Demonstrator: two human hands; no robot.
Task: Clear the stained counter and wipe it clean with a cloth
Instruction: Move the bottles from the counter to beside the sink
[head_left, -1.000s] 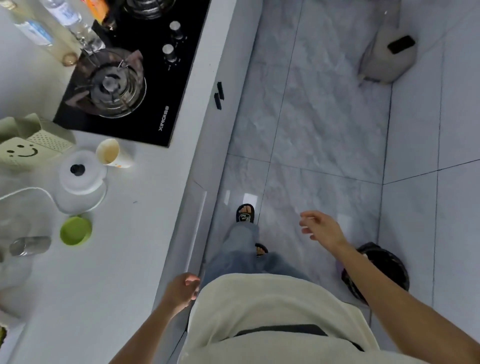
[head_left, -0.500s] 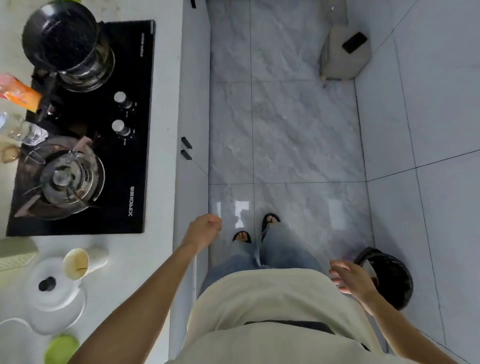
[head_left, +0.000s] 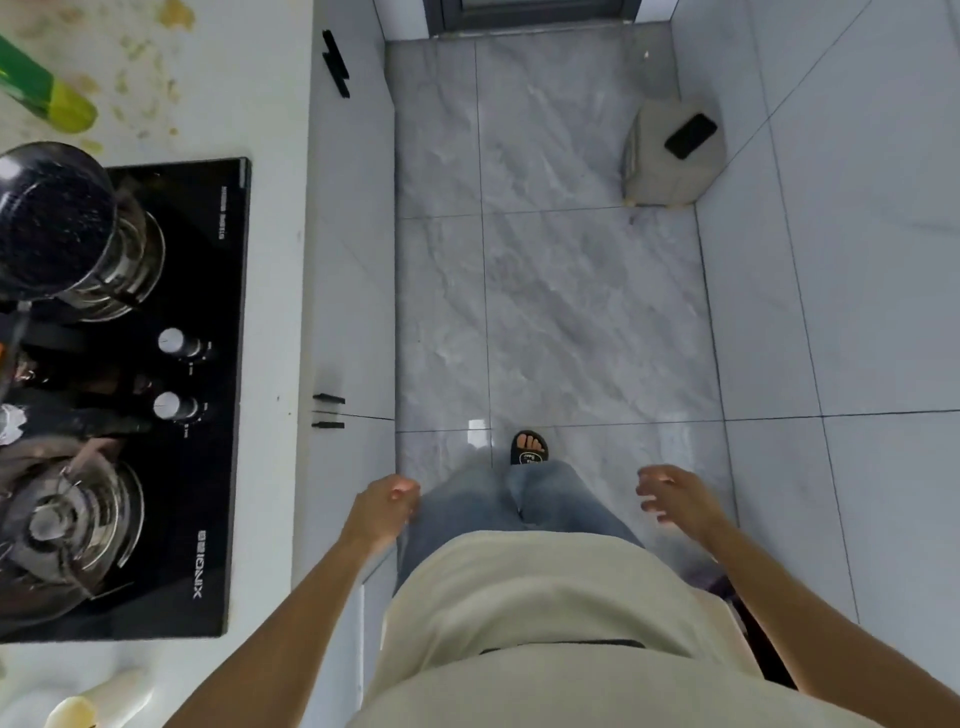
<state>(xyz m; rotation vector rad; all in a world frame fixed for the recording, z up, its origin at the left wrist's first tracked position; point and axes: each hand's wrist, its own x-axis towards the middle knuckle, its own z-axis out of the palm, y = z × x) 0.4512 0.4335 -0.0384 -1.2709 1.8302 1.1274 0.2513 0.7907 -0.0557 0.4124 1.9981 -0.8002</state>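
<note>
Stains (head_left: 140, 73) are seen on the far left of the white counter (head_left: 270, 291), yellow-green splatter beyond the stove (head_left: 171, 395). A green bottle (head_left: 36, 88) lies tilted among the stains at the far left edge. A dark pot (head_left: 52, 223) sits on the far burner; the near burner (head_left: 67, 525) is bare. A pale cup (head_left: 72, 712) is partly seen at the near left corner. No cloth is seen in view.

Left hand (head_left: 384, 506) hangs just beside the counter front, fingers loosely curled, nothing held. Right hand (head_left: 670, 496) is out over the floor (head_left: 571, 291), fingers loosely spread and bent, nothing held.

Risks, as judged: the bottle could be tipped or rolled into the splatter when reached for, smearing it wider. The pot stands between the person and the stains, so a reach over it could knock it. Wiping before the bottle is cleared would leave the patch under it dirty. The glossy floor tiles may be slippery in open sandals (head_left: 530, 449).

Room: narrow kitchen, white cabinet fronts with black handles (head_left: 328, 410), grey marble-look floor, white tiled wall on the right. A grey stool (head_left: 670, 156) with a phone (head_left: 691, 136) on it stands far right. A dark bin is partly hidden near right.
</note>
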